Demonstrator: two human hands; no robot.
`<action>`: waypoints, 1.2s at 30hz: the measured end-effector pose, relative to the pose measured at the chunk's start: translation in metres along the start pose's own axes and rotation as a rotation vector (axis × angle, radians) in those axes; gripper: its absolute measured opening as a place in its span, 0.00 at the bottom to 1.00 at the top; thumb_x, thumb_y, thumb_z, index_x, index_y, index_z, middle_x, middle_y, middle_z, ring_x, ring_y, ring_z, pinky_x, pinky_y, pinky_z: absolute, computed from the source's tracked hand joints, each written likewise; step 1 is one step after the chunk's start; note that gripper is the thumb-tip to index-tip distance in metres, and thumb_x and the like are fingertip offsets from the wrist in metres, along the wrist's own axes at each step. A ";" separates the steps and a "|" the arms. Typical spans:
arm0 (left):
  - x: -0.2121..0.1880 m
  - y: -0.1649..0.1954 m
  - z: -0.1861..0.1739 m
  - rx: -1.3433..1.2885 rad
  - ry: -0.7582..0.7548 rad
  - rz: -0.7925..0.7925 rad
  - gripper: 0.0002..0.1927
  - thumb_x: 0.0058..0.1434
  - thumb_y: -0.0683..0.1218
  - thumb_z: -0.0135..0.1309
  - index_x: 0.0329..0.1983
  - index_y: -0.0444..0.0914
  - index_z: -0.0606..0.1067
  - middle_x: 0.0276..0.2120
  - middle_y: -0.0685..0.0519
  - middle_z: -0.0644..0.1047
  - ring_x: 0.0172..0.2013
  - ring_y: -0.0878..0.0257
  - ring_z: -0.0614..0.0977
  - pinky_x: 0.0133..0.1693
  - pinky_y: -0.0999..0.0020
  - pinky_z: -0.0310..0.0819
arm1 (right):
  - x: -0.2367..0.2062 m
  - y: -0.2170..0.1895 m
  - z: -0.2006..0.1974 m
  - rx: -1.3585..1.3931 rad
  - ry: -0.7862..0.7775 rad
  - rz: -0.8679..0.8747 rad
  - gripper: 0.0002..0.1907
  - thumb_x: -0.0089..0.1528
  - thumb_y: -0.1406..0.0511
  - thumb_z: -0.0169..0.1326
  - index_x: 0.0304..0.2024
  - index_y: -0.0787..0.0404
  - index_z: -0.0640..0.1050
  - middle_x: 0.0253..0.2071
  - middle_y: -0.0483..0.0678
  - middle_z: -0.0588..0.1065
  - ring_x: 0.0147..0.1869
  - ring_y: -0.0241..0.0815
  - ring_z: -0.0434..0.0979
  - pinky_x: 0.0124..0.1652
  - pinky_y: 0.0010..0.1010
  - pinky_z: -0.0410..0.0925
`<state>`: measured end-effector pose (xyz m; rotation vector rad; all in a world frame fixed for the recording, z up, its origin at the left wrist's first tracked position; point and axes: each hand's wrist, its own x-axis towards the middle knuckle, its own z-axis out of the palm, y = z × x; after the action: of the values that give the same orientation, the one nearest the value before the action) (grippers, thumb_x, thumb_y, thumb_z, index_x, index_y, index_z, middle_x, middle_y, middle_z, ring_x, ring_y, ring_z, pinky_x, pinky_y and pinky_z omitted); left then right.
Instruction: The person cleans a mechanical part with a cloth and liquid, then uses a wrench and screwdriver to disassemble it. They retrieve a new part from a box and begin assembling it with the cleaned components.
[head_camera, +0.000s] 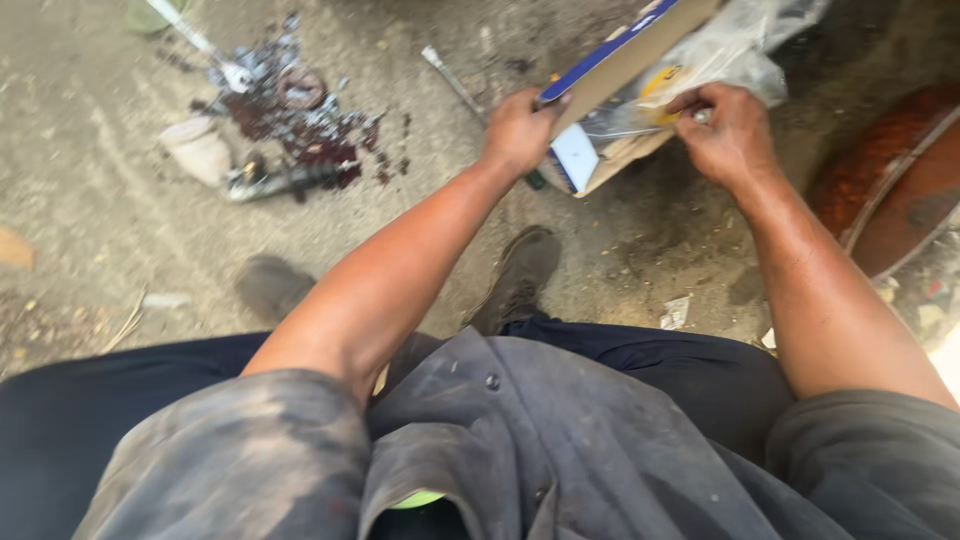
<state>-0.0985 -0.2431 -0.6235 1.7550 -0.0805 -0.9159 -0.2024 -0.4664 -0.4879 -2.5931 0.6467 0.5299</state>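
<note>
I see left hand (518, 128) gripping box (622, 62) edge, right hand (727, 130) pinching plastic bag (722, 55) at 1 o'clock — bag contents blurred, box cut off.

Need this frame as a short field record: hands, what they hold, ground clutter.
left hand: left hand grips the edge of an open blue-and-white cardboard box
right hand: right hand pinches a clear plastic bag coming out of the box
ground: dusty dirt ground
clutter: dark red stain with small metal parts; long metal rod
right edge: rusty round metal drum
feet: two dark worn boots
</note>
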 end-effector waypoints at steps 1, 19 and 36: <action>-0.003 0.002 0.000 0.074 0.074 0.018 0.20 0.59 0.57 0.57 0.39 0.35 0.79 0.34 0.41 0.82 0.38 0.45 0.85 0.41 0.52 0.76 | -0.001 -0.009 -0.003 0.065 -0.025 0.098 0.08 0.62 0.62 0.62 0.43 0.56 0.83 0.45 0.49 0.81 0.45 0.47 0.80 0.47 0.41 0.71; -0.068 0.026 -0.014 -0.510 -0.395 -0.428 0.13 0.63 0.50 0.56 0.44 0.37 0.75 0.29 0.53 0.77 0.16 0.66 0.71 0.18 0.68 0.70 | 0.012 0.026 0.002 -0.109 0.234 -0.133 0.19 0.63 0.57 0.65 0.45 0.67 0.79 0.39 0.58 0.78 0.46 0.57 0.79 0.45 0.48 0.71; -0.052 0.047 -0.055 0.177 -0.200 0.195 0.23 0.64 0.57 0.56 0.53 0.38 0.80 0.41 0.49 0.83 0.39 0.61 0.83 0.44 0.62 0.78 | -0.145 -0.102 -0.129 0.556 0.666 -0.352 0.11 0.75 0.69 0.51 0.58 0.68 0.72 0.54 0.47 0.74 0.55 0.37 0.76 0.54 0.31 0.70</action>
<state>-0.0841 -0.1934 -0.5507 1.7754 -0.4675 -0.9608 -0.2357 -0.3944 -0.2833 -2.2240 0.4238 -0.5750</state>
